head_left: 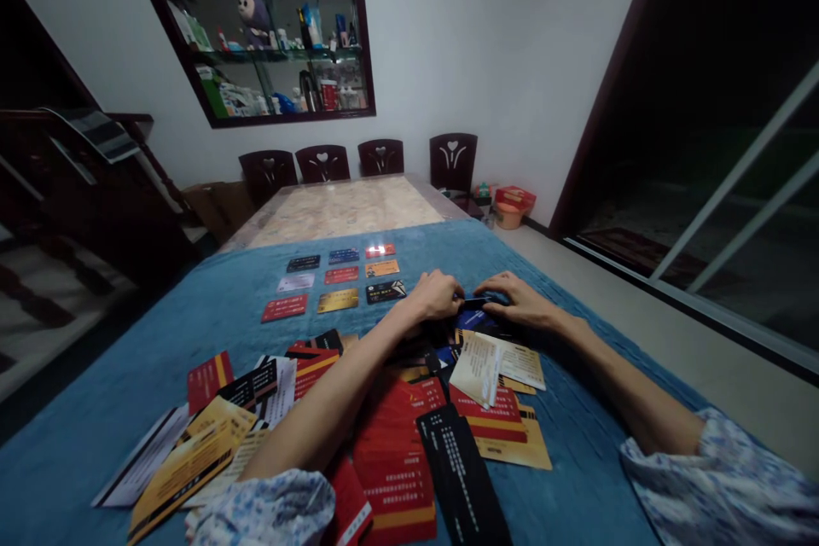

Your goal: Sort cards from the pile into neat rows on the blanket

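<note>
Both hands meet over the right part of the blue cloth, with a dark card between them. My left hand pinches the card's left end, its fingers closed. On the other end, my right hand has its fingers bent round the card's right edge. Below them spreads a loose pile of cards: red ones, a black one, cream ones and gold ones. Farther left, several cards lie in three rows, among them a black card and a gold card. My left forearm hides part of the pile.
The blue cloth covers the near part of a long table with a marble-like top. Dark chairs stand at its far end. Behind are a wall shelf, a red box and an orange bucket.
</note>
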The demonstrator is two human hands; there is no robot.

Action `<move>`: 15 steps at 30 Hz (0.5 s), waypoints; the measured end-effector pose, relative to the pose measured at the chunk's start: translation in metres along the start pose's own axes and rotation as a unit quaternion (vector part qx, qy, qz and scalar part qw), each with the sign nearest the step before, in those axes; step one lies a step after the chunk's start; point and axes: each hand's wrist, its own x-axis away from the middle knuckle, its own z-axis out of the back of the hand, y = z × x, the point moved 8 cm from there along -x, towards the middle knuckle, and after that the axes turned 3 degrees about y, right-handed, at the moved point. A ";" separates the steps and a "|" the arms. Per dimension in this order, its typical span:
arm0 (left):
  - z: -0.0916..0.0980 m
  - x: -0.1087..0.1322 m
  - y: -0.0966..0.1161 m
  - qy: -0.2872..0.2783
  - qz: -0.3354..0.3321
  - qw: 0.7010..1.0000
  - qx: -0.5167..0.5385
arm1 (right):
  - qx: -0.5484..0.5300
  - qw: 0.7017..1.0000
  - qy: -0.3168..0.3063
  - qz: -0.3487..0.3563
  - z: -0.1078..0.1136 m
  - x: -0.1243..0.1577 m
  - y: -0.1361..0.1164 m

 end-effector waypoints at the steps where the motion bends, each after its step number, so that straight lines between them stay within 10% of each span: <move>1: 0.001 -0.001 -0.002 0.006 0.000 1.000 0.011 | 0.000 1.000 0.009 -0.003 0.000 -0.001 0.002; 15: 0.007 -0.012 -0.022 0.086 0.036 0.994 0.055 | 0.011 0.992 0.111 -0.058 -0.010 -0.008 0.020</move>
